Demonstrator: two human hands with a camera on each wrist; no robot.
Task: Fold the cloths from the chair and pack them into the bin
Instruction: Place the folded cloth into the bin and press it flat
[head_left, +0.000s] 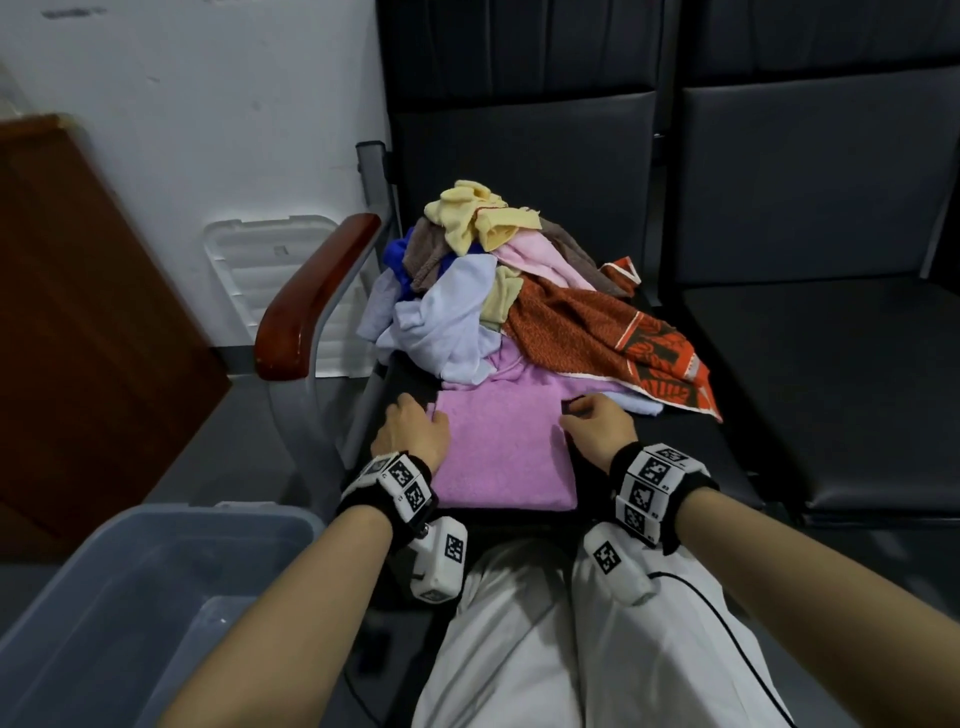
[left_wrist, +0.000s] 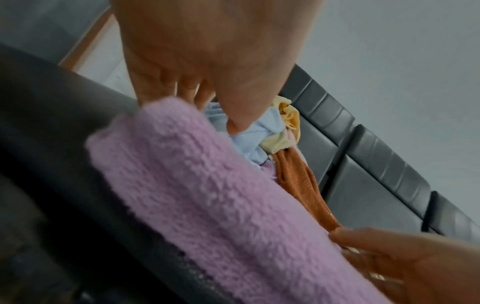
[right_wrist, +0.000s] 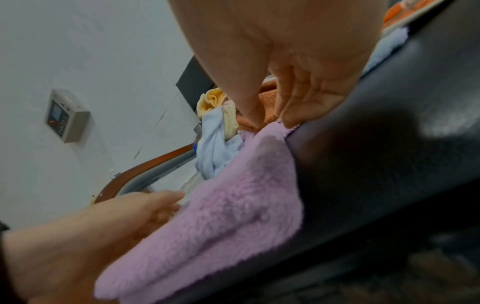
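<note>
Two hands are working one pink cloth, which lies folded flat on the front of the chair seat, just ahead of the heap of unfolded cloths. The left hand sits at the cloth's left edge with its fingers curled round that edge; the right hand pinches the far right corner between thumb and fingertips, as the right wrist view shows. The fold looks nearly done, though blur in the wrist views makes the layer count uncertain.

By my judgement the step in hand is squaring or finishing this fold. Next comes either one more fold or a lift with both hands, keeping the layers together, and a carry to the grey bin, which stands low and left of the chair and appears to hold nothing yet.

An orange patterned cloth trails off the heap just beyond the pink cloth and could drag along. The wooden armrest rises between seat and bin, so the carry must clear it. A white lid leans against the wall behind the armrest.
</note>
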